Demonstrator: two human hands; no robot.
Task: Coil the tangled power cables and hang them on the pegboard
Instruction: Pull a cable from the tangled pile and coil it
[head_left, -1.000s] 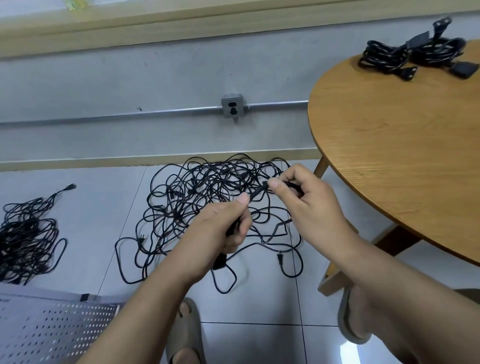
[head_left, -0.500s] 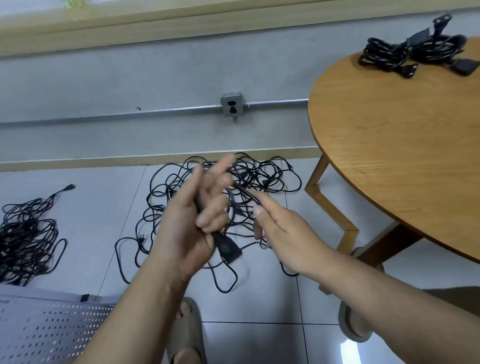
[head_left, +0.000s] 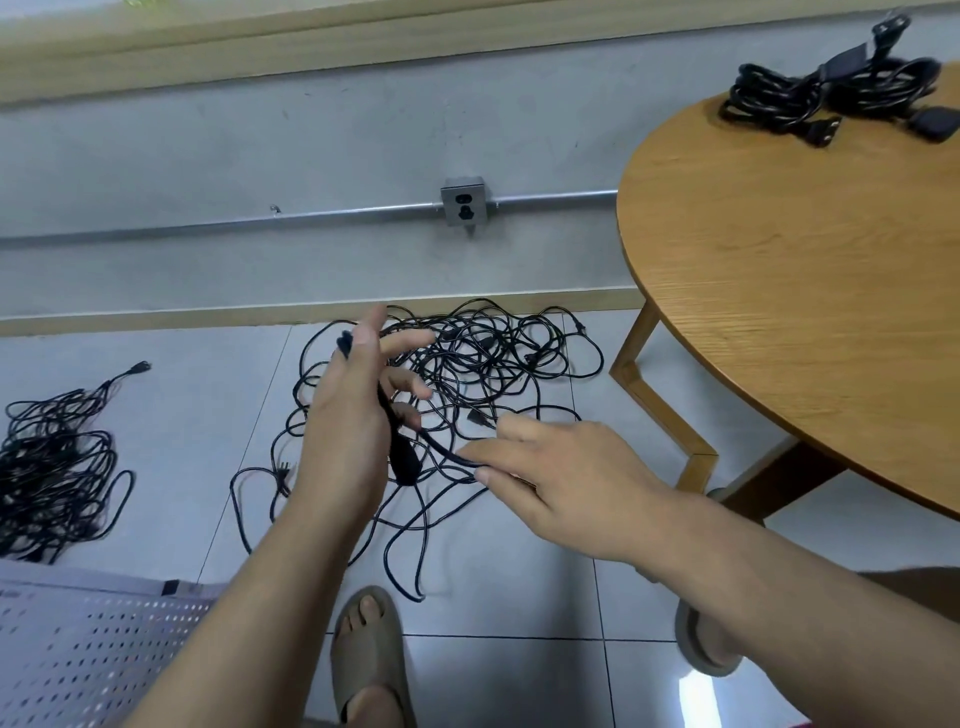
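A tangle of black power cables (head_left: 483, 364) lies on the tiled floor by the wall. My left hand (head_left: 348, 415) is raised over it, fingers spread, with one black cable wrapped across the palm; its plug end (head_left: 404, 460) hangs below the hand. My right hand (head_left: 550, 473) pinches the same cable (head_left: 441, 448) a little to the right and lower, drawing it taut toward the left hand. The white pegboard (head_left: 78, 649) lies flat at the lower left corner.
A second heap of black cables (head_left: 52, 457) lies on the floor at the left. Coiled cables (head_left: 831, 93) rest on the round wooden table (head_left: 805, 260) at the right, its legs beside the tangle. A wall socket (head_left: 464, 202) sits on a conduit. My sandalled feet are below.
My left hand turned upright and opened its fingers, with the cable now across the palm. My right hand dropped down and to the right along the cable.
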